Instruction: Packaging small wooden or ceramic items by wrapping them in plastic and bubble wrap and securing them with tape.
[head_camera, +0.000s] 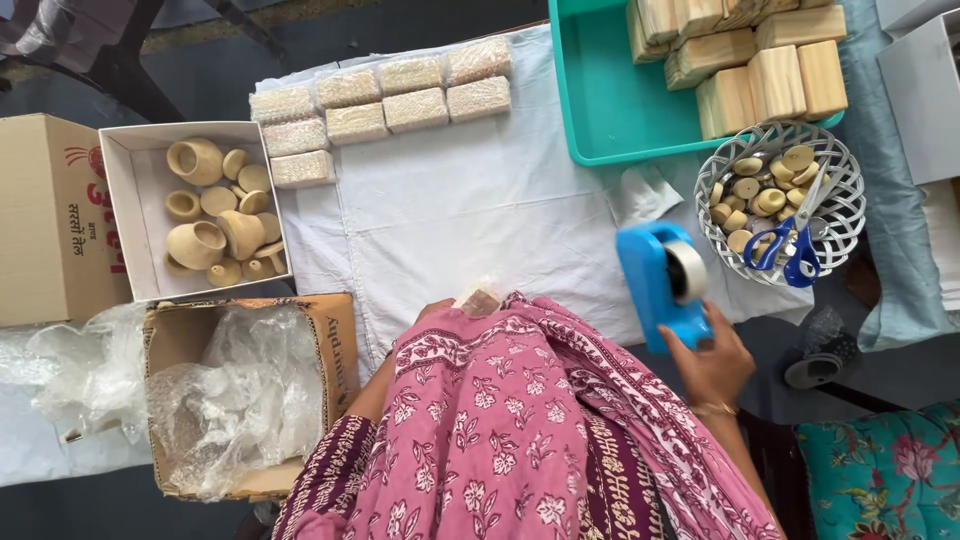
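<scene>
Gripping the blue tape dispenser at five o'clock, the right hand has its fingers closed on the dispenser's base. The left hand, largely hidden by pink cloth, touches a small wrapped packet; whether its fingers are apart or together cannot be told. Nine wrapped blocks already lie in rows at eleven o'clock, while bare wooden blocks wait in the teal tray at one o'clock. A white cloth covers the surface; the floor beyond is dark.
</scene>
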